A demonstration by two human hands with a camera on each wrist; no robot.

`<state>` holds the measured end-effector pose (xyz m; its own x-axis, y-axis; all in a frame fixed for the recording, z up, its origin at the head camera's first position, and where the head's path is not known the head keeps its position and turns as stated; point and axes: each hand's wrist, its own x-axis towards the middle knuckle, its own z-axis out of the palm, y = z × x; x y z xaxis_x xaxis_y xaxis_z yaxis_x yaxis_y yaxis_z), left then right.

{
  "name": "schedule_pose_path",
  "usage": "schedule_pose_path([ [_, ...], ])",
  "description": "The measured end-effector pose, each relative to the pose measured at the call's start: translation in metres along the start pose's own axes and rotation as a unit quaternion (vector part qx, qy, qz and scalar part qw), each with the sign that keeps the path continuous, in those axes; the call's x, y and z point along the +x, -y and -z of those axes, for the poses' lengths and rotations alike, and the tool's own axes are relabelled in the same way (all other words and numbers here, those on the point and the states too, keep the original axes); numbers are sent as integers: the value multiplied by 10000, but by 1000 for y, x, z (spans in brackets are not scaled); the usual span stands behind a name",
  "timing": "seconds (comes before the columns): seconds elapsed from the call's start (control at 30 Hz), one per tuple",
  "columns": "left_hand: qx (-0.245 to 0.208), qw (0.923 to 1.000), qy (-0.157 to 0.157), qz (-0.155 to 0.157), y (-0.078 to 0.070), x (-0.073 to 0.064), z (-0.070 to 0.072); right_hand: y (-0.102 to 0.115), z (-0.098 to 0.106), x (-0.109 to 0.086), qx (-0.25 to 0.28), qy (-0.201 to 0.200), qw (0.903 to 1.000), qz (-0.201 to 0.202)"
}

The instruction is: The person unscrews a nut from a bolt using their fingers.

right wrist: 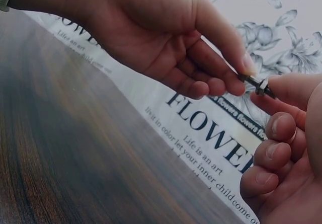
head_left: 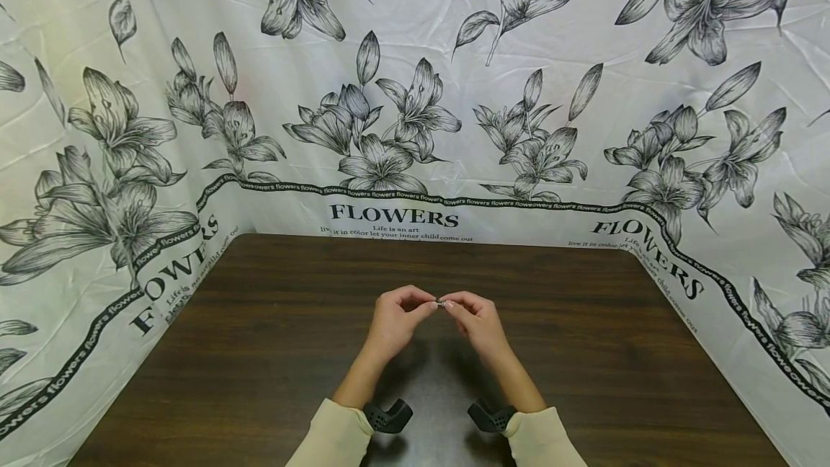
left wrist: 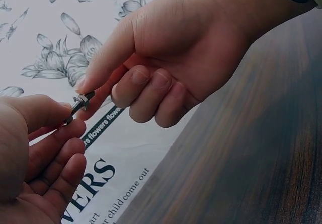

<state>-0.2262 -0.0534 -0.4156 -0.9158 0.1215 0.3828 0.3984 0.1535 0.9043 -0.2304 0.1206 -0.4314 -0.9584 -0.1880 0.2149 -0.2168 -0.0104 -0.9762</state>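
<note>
From my end, the floral cloth (head_left: 532,220) stands behind the dark wooden table (head_left: 292,323). Above the tabletop, my left hand (head_left: 395,319) and right hand (head_left: 481,324) meet, thumb and forefinger of each pinching opposite ends of a small metal bolt (left wrist: 78,103); the right's other fingers curl inward. A nut-like ring (right wrist: 261,87) encircles its shaft.

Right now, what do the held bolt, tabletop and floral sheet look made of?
Bolt: probably metal, silvery-grey; visible threads, glints. Tabletop: wood or woodgrain laminate, dark satin; streaked grain, soft glare. Floral sheet: thin fabric or plastic, unclear; creases, slight sheen.
</note>
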Motion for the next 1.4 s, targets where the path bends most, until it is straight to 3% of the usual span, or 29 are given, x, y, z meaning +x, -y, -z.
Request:
schedule_pose_path([
  [0.57,3,10000,30,55,2,0,0,-3,3,0,266,188,9988,374],
  [1.0,55,9999,-15,86,1,0,1,-5,1,2,45,133,9996,-241],
  [1.4,93,9999,-37,71,2,0,-1,-4,0,2,2,186,9990,-406],
])
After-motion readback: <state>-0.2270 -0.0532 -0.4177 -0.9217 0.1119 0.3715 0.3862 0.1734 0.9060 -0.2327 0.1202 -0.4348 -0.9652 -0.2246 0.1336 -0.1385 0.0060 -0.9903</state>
